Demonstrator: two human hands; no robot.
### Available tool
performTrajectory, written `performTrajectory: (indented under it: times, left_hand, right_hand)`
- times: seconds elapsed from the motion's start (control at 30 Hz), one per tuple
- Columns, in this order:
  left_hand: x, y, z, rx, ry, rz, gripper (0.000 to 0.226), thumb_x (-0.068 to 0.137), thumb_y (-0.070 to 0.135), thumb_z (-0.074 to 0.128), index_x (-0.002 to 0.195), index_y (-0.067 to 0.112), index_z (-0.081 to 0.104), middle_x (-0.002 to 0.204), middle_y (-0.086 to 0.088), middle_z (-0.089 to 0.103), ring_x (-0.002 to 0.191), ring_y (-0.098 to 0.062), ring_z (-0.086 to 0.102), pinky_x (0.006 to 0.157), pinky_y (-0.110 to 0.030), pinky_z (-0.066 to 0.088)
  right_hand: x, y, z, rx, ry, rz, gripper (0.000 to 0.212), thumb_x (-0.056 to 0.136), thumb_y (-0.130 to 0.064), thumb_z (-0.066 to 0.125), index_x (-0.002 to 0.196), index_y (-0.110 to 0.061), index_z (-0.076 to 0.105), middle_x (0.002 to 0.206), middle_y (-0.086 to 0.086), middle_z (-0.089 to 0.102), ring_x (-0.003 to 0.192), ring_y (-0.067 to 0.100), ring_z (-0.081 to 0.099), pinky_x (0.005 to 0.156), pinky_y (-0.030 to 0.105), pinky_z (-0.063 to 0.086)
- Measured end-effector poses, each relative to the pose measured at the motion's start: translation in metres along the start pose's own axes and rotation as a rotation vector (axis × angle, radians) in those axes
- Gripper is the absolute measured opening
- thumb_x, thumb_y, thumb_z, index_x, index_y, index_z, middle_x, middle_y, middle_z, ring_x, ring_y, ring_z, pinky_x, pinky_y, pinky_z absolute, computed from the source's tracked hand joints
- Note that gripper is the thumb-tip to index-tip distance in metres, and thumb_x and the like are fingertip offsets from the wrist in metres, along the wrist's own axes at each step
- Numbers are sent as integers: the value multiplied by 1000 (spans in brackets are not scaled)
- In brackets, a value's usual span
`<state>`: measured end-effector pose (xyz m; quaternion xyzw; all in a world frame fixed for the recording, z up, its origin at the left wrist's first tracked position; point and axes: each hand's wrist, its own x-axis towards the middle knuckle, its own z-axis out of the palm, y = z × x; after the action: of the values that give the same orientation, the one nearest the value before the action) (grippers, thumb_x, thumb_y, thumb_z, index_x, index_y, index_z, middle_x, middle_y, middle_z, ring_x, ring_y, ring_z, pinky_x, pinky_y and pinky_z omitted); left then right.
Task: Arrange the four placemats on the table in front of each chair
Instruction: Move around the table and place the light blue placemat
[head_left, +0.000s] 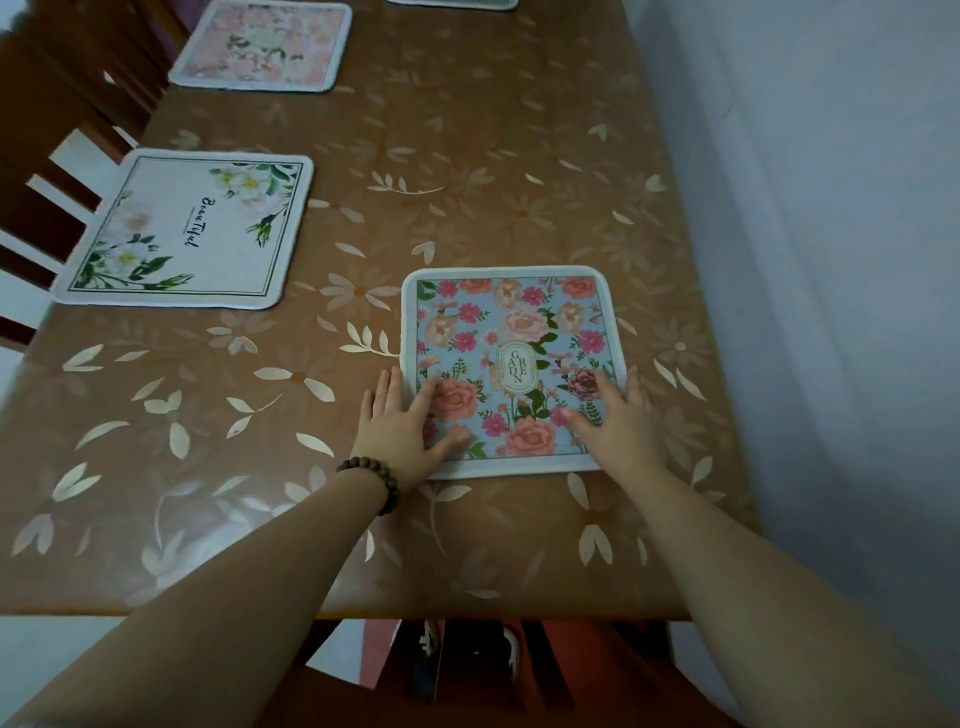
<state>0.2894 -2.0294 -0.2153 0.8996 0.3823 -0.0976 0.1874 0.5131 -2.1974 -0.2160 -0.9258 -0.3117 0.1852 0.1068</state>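
Head view: the blue floral placemat (511, 364) lies flat on the tabletop (467, 156), near its front edge and toward the wall side. The left hand (402, 428) rests on this placemat's near left corner with fingers straight and spread; the right hand (618, 415) presses its near right corner the same way. Neither hand grips anything — both lie flat on the surface.

Taking the blue floral placemat as reference: the white "Beautiful" placemat (187, 228) sits to its left and farther back, in front of a wooden chair (47, 208). The pink placemat (262, 47) lies farther back again along that left edge. A fourth placemat (452, 3) shows only as a sliver at the far end.

Step in hand, as judged: final squaring of the last placemat. The next move likely calls for a small slide or turn — edges parallel to the tabletop edge — then lifting both hands clear without dragging it.
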Motion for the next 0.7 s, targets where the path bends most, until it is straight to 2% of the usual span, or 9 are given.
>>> performTrajectory:
  times: [0.1, 0.33, 0.5, 0.6, 0.7]
  left_hand:
    - [-4, 3, 1, -16, 1, -12, 96, 73, 85, 27, 150, 34, 2, 157, -16, -4, 144, -27, -10, 116, -45, -3]
    - [-14, -5, -2, -106, 14, -5, 92, 73, 78, 46, 148, 39, 11, 157, -17, 3, 144, -31, -2, 115, -42, 5]
    - [-38, -23, -2, -154, 21, -67, 93, 70, 78, 49, 147, 38, 17, 156, -16, 9, 144, -31, 4, 116, -46, 14]
    - [-55, -40, -7, -189, -2, -82, 99, 64, 81, 47, 147, 34, 21, 153, -14, 18, 140, -32, 17, 111, -49, 27]
    - [-69, -56, -11, -215, -48, -105, 102, 61, 81, 48, 147, 34, 21, 155, -11, 13, 141, -32, 18, 111, -50, 28]
  right_hand:
    - [1, 1, -3, 91, 4, 7, 75, 84, -62, 52, 147, -28, 27, 159, 7, 5, 144, 28, 10, 111, 45, 25]
    - [-7, 1, -4, 111, -42, -36, 79, 80, -66, 55, 145, -30, 29, 158, 6, 11, 140, 35, 23, 105, 49, 33]
    - [-32, -14, 7, 204, -100, -71, 79, 80, -62, 58, 146, -31, 27, 159, 5, 8, 141, 33, 23, 107, 49, 34]
    - [-51, -24, 16, 243, -140, -97, 79, 80, -61, 58, 146, -31, 26, 159, 3, 4, 139, 31, 29, 106, 48, 38]
    - [-68, -33, 25, 260, -170, -114, 79, 81, -60, 58, 147, -32, 25, 159, 3, 0, 138, 29, 30, 106, 47, 38]
